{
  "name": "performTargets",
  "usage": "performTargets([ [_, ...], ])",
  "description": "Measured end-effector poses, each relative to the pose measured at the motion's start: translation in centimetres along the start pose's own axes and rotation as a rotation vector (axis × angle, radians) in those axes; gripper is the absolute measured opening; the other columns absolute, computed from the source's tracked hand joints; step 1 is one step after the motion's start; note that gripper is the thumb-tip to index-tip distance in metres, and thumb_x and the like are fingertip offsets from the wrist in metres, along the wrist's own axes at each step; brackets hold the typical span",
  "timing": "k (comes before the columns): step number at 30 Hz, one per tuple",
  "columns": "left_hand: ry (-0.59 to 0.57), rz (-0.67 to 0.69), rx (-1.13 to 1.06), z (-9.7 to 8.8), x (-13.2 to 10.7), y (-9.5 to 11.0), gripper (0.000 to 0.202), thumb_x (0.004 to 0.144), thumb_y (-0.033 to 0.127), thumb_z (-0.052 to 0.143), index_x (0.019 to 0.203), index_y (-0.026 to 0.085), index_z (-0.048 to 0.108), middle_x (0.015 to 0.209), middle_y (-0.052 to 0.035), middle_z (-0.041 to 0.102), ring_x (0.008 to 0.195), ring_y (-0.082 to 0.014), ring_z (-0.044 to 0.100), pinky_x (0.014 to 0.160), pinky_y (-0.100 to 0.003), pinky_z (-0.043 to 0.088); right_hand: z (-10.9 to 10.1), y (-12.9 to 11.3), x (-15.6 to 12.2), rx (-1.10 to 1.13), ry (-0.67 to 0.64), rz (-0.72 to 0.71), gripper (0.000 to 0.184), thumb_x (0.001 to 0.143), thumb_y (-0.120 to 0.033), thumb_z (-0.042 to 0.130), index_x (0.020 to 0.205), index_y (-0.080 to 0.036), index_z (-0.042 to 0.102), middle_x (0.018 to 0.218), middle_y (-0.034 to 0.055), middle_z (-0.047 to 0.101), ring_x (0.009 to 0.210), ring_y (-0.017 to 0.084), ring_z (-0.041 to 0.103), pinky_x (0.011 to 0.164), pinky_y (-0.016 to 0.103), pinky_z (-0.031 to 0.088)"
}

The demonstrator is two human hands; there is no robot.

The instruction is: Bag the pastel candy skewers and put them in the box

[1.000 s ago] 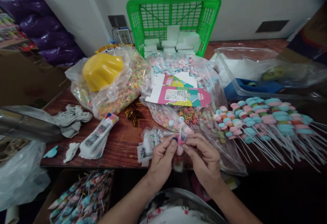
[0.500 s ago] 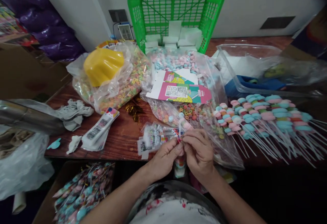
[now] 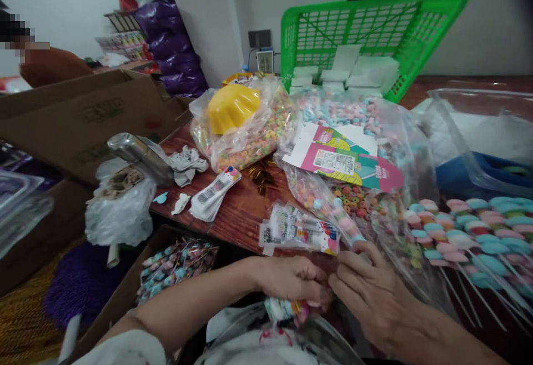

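Note:
My left hand (image 3: 291, 279) and my right hand (image 3: 368, 293) meet at the near edge of the wooden table (image 3: 237, 215), fingers pinched together on a small wrapped candy skewer (image 3: 287, 309) that hangs below them over my lap. Just beyond my fingers lies a stack of printed clear bags (image 3: 297, 230). A row of pink and blue marshmallow skewers (image 3: 462, 231) lies to the right of my right hand.
Bags of coloured cereal rings (image 3: 254, 137) with a yellow scoop (image 3: 231, 106), a green basket (image 3: 370, 37), label cards (image 3: 214, 193) and a clear tub (image 3: 478, 126) crowd the table. A box of wrapped skewers (image 3: 177, 262) sits low left. Cardboard boxes (image 3: 83, 115) and another person are at far left.
The view has swung left and my hands have dropped from above the table edge down toward my lap, still pinched together on the wrapped skewer.

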State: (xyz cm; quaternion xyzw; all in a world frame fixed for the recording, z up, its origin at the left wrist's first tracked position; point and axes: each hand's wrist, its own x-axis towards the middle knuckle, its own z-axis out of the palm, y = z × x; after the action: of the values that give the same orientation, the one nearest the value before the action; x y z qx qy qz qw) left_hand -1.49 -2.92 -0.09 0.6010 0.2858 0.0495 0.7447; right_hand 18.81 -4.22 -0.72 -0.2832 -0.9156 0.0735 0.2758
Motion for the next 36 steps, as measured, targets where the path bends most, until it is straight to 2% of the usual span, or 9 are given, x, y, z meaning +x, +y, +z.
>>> performTargets([
  [3, 0.356, 0.132, 0.433, 0.3, -1.2, 0.1, 0.010, 0.078, 0.026, 0.054, 0.071, 0.019, 0.051, 0.076, -0.0064, 0.056, 0.075, -0.0204, 0.054, 0.075, -0.035, 0.045, 1.4, -0.3, 1.1, 0.024, -0.135, 0.137, 0.025, 0.079, -0.004, 0.041, 0.065, -0.021, 0.054, 0.064, 0.0011, 0.061, 0.069, 0.018, 0.052, 0.071, 0.037, 0.036],
  [6, 0.533, 0.209, 0.562, -0.2, -2.0, -0.4, 0.008, 0.077, 0.016, 0.047, 0.073, 0.018, 0.053, 0.078, -0.0063, 0.057, 0.077, -0.0192, 0.053, 0.078, -0.034, 0.044, 1.7, -0.5, 2.7, -0.030, -0.112, 0.226, 0.024, 0.082, -0.004, 0.041, 0.078, -0.021, 0.059, 0.077, 0.0024, 0.065, 0.078, 0.020, 0.053, 0.074, 0.038, 0.033],
  [11, 0.244, -0.050, -0.247, -2.5, -3.1, -2.0, 0.016, 0.072, 0.028, 0.051, 0.061, 0.017, 0.053, 0.055, 0.0029, 0.049, 0.040, -0.0081, 0.040, 0.046, -0.023, 0.037, 1.5, -1.2, 4.8, -0.048, -0.067, -0.121, 0.028, 0.084, -0.005, 0.042, 0.098, -0.021, 0.060, 0.090, 0.0030, 0.067, 0.089, 0.021, 0.052, 0.086, 0.042, 0.027],
  [13, 0.125, -0.116, -0.389, -3.1, -3.8, -2.5, 0.018, 0.068, 0.032, 0.057, 0.058, 0.017, 0.054, 0.051, 0.0039, 0.048, 0.034, -0.0062, 0.035, 0.042, -0.022, 0.034, 2.0, -1.3, 5.2, 0.002, -0.163, -0.173, 0.028, 0.081, -0.002, 0.040, 0.090, -0.020, 0.059, 0.079, 0.0012, 0.064, 0.081, 0.019, 0.051, 0.089, 0.043, 0.027],
  [15, 0.143, -0.082, -0.384, -3.4, -4.7, -2.9, 0.022, 0.071, 0.036, 0.058, 0.062, 0.016, 0.056, 0.054, 0.0037, 0.049, 0.036, -0.0063, 0.038, 0.043, -0.022, 0.034, 2.8, -1.2, 5.9, 0.035, -0.248, -0.112, 0.028, 0.079, 0.000, 0.039, 0.083, -0.020, 0.058, 0.076, 0.0010, 0.062, 0.079, 0.018, 0.050, 0.092, 0.043, 0.029],
  [22, 0.809, 0.247, 0.316, -3.8, -7.1, -4.2, 0.035, 0.089, 0.026, 0.043, 0.055, 0.015, 0.046, 0.058, 0.0018, 0.044, 0.058, -0.0089, 0.041, 0.059, -0.022, 0.033, 5.9, 0.7, 12.3, 0.251, -0.439, 0.195, 0.018, 0.085, -0.016, 0.051, 0.073, -0.019, 0.064, 0.073, -0.0003, 0.066, 0.076, 0.014, 0.058, 0.074, 0.026, 0.041],
  [25, 0.886, 0.218, 0.007, -4.5, -7.5, -5.4, 0.037, 0.087, 0.033, 0.047, 0.055, 0.016, 0.046, 0.054, 0.0028, 0.041, 0.049, -0.0077, 0.039, 0.049, -0.021, 0.032, 6.6, 2.8, 15.7, 0.199, -0.454, 0.320, 0.021, 0.089, -0.020, 0.048, 0.084, -0.020, 0.068, 0.079, -0.0017, 0.069, 0.074, 0.012, 0.061, 0.070, 0.022, 0.043],
  [31, 0.920, 0.292, -0.780, -5.4, -7.6, -6.4, 0.026, 0.074, 0.035, 0.067, 0.063, 0.013, 0.057, 0.059, 0.0002, 0.056, 0.039, -0.0074, 0.046, 0.041, -0.022, 0.038, 9.6, 6.5, 19.0, -0.130, -0.419, 0.525, 0.019, 0.088, -0.027, 0.056, 0.100, -0.015, 0.064, 0.104, 0.0089, 0.064, 0.097, 0.020, 0.060, 0.084, 0.036, 0.047],
  [36, 0.916, 0.396, -0.966, -5.8, -7.5, -5.7, 0.020, 0.074, 0.027, 0.068, 0.065, 0.012, 0.059, 0.061, 0.0002, 0.057, 0.041, -0.0073, 0.046, 0.042, -0.024, 0.043, 11.5, 7.4, 19.1, -0.208, -0.501, 0.507, 0.035, 0.091, -0.036, 0.055, 0.119, -0.016, 0.054, 0.119, 0.0089, 0.057, 0.101, 0.020, 0.059, 0.084, 0.041, 0.051],
])
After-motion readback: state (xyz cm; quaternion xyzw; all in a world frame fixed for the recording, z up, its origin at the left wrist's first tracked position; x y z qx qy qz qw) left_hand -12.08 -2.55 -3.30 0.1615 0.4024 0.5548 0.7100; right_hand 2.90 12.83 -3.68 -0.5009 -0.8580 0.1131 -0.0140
